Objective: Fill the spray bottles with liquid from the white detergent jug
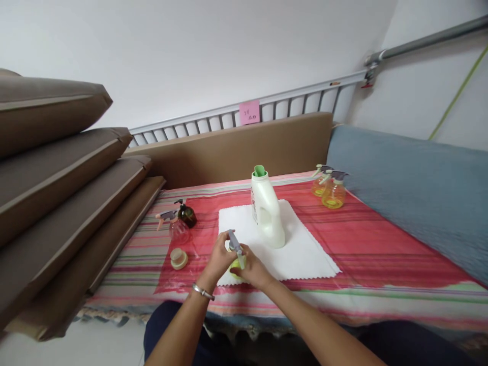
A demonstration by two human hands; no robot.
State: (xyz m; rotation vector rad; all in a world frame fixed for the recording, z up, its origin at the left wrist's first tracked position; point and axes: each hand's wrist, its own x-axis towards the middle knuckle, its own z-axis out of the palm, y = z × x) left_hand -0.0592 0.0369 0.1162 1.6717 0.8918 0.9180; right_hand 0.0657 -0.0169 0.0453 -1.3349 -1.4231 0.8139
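A small spray bottle (237,263) with a grey trigger head and yellow liquid stands over the near part of a white cloth (312,254). My left hand (221,256) has its fingers closed on the spray head. Around the bottle's body, my right hand (252,268) is closed from the right; its palm side is hidden. Just beyond both hands, a large white-green jug (272,218) stands upright on the cloth. A green piece (260,172) sits in the jug's mouth.
To the left are a clear spray bottle (179,230), a dark pump bottle (187,214) and a pale cap (178,257). Two spray bottles (333,194) with yellow liquid stand at the back right. Brown cushions (72,198) are stacked along the left side.
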